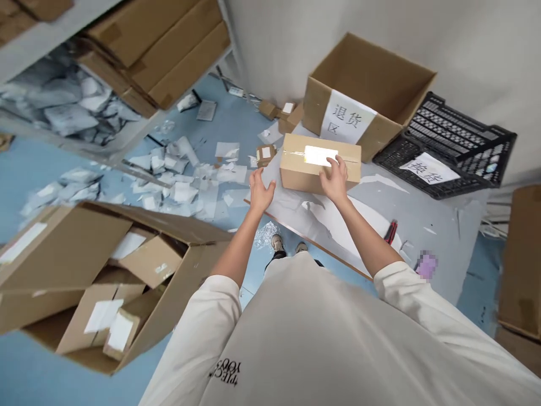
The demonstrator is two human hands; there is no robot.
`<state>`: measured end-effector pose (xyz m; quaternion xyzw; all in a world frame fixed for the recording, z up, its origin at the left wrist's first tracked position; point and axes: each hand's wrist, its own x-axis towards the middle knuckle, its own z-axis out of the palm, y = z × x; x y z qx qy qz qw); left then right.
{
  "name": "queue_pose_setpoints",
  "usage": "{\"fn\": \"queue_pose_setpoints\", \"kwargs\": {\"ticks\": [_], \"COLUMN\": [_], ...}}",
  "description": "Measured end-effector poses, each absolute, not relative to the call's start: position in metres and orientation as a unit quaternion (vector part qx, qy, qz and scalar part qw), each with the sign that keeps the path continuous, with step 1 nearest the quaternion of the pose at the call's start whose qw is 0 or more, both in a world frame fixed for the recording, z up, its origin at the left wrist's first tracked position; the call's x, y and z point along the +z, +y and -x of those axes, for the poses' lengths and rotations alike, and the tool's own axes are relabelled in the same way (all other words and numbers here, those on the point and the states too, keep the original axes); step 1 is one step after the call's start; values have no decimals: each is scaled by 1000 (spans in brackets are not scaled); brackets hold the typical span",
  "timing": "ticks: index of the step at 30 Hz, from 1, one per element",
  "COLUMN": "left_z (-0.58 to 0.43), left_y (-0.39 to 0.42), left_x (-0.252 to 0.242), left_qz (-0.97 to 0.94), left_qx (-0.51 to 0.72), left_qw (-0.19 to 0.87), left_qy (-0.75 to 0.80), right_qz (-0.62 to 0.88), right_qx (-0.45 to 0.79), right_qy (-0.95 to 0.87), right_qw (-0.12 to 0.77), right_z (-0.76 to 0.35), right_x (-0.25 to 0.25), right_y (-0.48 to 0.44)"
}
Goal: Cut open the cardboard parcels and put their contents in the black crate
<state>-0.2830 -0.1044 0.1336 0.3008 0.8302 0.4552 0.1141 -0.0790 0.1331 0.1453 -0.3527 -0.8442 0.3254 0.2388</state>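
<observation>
Right grip (336, 179) splayed on top edge of taped cardboard box (298, 169), not clamped; left grip (262, 190) open, just beside box, not touching.

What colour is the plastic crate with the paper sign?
Black, with a slotted pattern: the plastic crate, best seen in the head view.

Bare left hand (262, 192) up, fingers splayed open; bare right hand (335, 180) curling downward, grip seemingly light!
</observation>
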Motion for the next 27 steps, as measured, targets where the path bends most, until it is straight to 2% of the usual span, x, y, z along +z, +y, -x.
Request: {"fn": "queue_pose_setpoints", "kwargs": {"ticks": [7, 17, 22, 27], "left_z": [286, 284, 287, 292], "left_y": [-251, -489, -597, -645], "left_x": [141, 133, 108, 75], "left_qz": [-194, -12, 76, 140], "left_qx": [464, 504, 491, 503], "left_qw": [33, -61, -52, 17], "left_qy": [864, 862, 866, 853], "right_qz": [186, -29, -20, 74], "right_qx": [378, 453, 504, 548], "right_qy": [-891, -887, -863, -819], "right_qw": [167, 82, -24, -151], "right_z": [175, 296, 331, 339], "right_x": [142, 131, 103, 62], "right_y": [36, -187, -306, -378]}}
